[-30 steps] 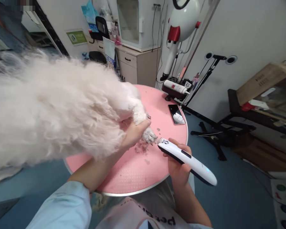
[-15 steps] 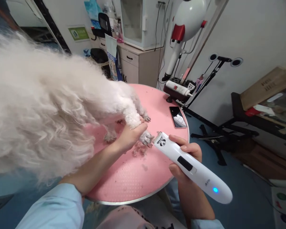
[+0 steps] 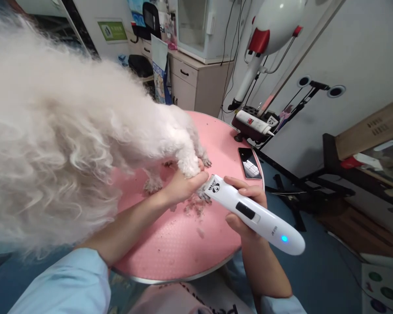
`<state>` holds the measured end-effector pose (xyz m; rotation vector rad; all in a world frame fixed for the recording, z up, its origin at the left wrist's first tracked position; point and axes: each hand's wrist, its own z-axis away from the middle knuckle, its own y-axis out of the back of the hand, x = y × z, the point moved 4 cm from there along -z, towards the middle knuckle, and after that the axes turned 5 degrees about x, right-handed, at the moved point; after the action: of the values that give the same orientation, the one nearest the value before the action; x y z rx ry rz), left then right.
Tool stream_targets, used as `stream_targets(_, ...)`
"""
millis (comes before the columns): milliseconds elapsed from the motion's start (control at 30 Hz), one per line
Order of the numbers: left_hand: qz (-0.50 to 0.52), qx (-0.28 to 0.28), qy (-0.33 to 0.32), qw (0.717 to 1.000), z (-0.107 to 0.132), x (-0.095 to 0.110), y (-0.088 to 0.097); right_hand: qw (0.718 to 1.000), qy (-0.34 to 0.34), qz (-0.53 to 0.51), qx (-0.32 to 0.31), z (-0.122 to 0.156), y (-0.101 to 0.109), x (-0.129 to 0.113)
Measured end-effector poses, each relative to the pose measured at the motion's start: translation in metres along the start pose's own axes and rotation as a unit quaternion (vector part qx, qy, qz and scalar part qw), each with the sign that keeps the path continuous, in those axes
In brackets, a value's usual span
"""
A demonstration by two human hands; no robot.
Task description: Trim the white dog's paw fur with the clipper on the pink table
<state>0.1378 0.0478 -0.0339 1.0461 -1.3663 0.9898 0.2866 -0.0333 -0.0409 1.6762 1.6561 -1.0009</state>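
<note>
the left hand (image 3: pixel 186 187), over the middle of the pink table (image 3: pixel 157 264), is wrapped around a leg (image 3: pixel 187 163) of the white dog (image 3: pixel 68 109) just above the paw (image 3: pixel 205 195). the right hand (image 3: pixel 251 237), toward the table's right edge, grips the clipper (image 3: pixel 255 216) between thumb and fingers, blade end at the paw; exact contact cannot be confirmed. progress (judged): partial. clippings (image 3: pixel 196 208) lie on the table beside the paw; hair remaining there cannot be determined. legible text: "atural" on the bag (image 3: pixel 159 76) behind the table. clipper lettering: not reliably readable.
</note>
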Motion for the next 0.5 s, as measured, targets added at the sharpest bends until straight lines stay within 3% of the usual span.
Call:
stream_targets(233, -0.013, -0.002, -0.021, 1.000, 0.001, 0.001, -0.001, 0.999, 0.011, 0.001, 0.039, 0.003, 0.007, 0.002)
stream_targets(400, -0.035, -0.008, -0.065, 0.997, -0.002, -0.011, 0.002, 0.995, -0.057, -0.078, -0.031, 0.005, -0.001, 0.009)
stream_targets(500, -0.040, -0.015, -0.082, 0.996, -0.006, -0.022, 0.004, 0.978, -0.120, -0.161, 0.060, 0.004, 0.007, 0.021)
